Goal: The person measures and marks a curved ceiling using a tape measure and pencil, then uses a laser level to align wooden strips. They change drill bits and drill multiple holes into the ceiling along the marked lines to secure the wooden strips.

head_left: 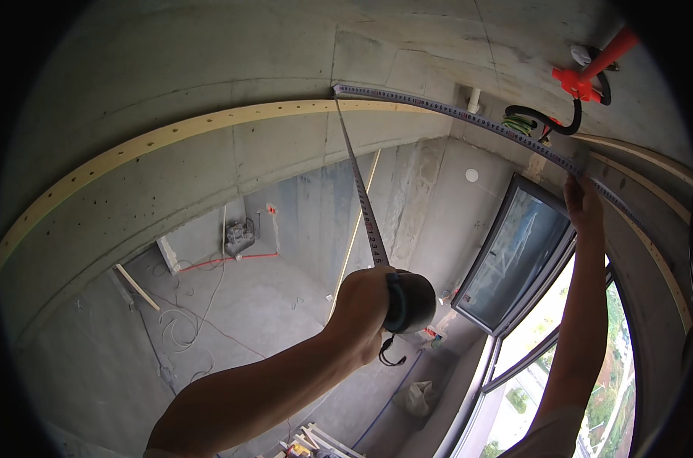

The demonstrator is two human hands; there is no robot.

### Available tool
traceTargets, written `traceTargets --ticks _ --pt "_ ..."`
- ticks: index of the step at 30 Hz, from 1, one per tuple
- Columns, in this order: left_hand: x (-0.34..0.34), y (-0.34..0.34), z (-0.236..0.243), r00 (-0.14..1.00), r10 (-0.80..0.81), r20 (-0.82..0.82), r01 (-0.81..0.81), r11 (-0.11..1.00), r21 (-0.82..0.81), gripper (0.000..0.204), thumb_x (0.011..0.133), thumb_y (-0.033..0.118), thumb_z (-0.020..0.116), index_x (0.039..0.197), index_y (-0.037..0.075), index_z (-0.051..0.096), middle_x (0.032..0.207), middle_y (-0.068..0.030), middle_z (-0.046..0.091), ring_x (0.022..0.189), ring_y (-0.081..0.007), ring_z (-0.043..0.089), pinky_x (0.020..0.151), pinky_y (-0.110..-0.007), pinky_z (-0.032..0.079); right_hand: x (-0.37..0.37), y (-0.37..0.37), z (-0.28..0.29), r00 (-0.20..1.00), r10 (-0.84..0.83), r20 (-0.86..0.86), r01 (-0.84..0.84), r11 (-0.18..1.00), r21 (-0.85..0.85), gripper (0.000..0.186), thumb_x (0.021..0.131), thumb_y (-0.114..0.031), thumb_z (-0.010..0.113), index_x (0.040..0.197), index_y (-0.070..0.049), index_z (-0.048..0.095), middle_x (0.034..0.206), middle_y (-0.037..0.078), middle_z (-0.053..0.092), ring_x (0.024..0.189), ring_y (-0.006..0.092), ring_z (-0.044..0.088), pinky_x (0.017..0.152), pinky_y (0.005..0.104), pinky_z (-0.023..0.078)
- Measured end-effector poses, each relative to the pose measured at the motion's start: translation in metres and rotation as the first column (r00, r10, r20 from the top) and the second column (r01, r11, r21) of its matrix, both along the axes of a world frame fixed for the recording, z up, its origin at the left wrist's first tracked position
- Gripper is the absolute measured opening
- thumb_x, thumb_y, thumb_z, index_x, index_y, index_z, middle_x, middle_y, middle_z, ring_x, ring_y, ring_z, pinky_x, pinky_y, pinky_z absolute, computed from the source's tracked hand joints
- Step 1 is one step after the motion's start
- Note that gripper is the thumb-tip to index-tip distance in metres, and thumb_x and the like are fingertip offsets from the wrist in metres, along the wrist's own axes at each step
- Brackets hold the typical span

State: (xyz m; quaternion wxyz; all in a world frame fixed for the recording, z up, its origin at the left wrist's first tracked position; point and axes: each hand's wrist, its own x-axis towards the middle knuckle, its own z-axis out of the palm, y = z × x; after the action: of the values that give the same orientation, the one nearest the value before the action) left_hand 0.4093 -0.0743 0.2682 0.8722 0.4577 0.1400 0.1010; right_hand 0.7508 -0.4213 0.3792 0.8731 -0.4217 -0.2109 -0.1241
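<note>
My left hand (365, 301) is wrapped round the dark, rounded case of a tape measure (411, 301), with a black wrist strap (392, 353) dangling below it. From the case the tape blade (365, 206) runs up to a sharp fold near the ceiling beam. From that fold it stretches right, beside a perforated wooden strip (186, 126). My right hand (583, 200) is raised at the upper right, its fingers closed on the blade, which continues past it to the right. The blade's far end cannot be made out.
A red pole-like part (610, 53) and black conduit (545, 118) hang from the ceiling at upper right. An opened window sash (514, 252) stands out beside a bright window. Far below, the concrete floor (262, 313) carries loose cables, a white bag (419, 398) and wooden pieces (323, 441).
</note>
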Motion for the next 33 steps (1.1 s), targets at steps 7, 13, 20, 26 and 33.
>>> traceTargets --ticks 7,13,20,26,33 --pt "-0.005 0.002 0.003 1.0 -0.01 0.023 0.009 1.0 0.018 0.017 0.09 0.009 0.047 0.089 -0.005 0.056 0.08 -0.0184 0.062 0.07 -0.0322 0.067 0.071 -0.045 0.059 -0.009 0.009 0.002 0.998 -0.029 -0.051 0.033 0.997 0.074 0.019 0.094 -0.016 0.057 0.108 -0.003 0.06 0.094 0.011 0.067 0.082 0.019 0.066 0.068 0.0287 0.058" --pt "-0.028 0.005 -0.005 0.999 0.02 0.044 -0.024 0.997 0.08 0.024 0.09 0.012 0.047 0.098 -0.008 0.056 0.08 -0.0202 0.061 0.072 -0.035 0.067 0.071 -0.046 0.059 -0.005 0.01 0.005 1.0 -0.006 -0.01 0.007 0.993 0.114 0.017 0.094 -0.015 0.057 0.107 -0.003 0.06 0.091 0.009 0.067 0.082 0.0194 0.066 0.069 0.0294 0.056" --pt "-0.067 0.011 -0.041 0.983 -0.123 -0.134 0.132 0.99 0.059 0.032 0.09 0.019 0.043 0.098 -0.008 0.057 0.076 -0.0181 0.061 0.066 -0.0336 0.066 0.061 -0.042 0.058 -0.015 0.029 0.001 0.995 -0.101 -0.02 0.102 0.99 0.094 0.014 0.093 -0.017 0.057 0.1 -0.005 0.062 0.085 0.007 0.066 0.074 0.017 0.065 0.062 0.0266 0.055" --pt "-0.069 0.029 -0.072 0.987 -0.138 -0.078 0.143 0.988 0.064 0.032 0.089 0.024 0.046 0.094 -0.006 0.057 0.066 -0.0137 0.06 0.054 -0.0291 0.063 0.053 -0.041 0.056 0.018 0.001 -0.019 0.971 -0.138 0.193 0.146 0.989 -0.024 0.02 0.09 -0.025 0.057 0.075 -0.011 0.055 0.063 0.002 0.053 0.049 0.0132 0.047 0.043 0.0255 0.041" --pt "-0.1 0.038 -0.086 0.996 -0.009 -0.089 0.02 0.992 0.122 0.034 0.089 0.031 0.046 0.091 -0.001 0.057 0.063 -0.0146 0.058 0.05 -0.0318 0.059 0.047 -0.04 0.05 -0.059 0.066 0.02 0.949 -0.314 -0.024 0.315 0.942 0.114 0.012 0.092 -0.01 0.052 0.094 0.001 0.057 0.076 0.013 0.064 0.061 0.0205 0.065 0.05 0.0299 0.058"
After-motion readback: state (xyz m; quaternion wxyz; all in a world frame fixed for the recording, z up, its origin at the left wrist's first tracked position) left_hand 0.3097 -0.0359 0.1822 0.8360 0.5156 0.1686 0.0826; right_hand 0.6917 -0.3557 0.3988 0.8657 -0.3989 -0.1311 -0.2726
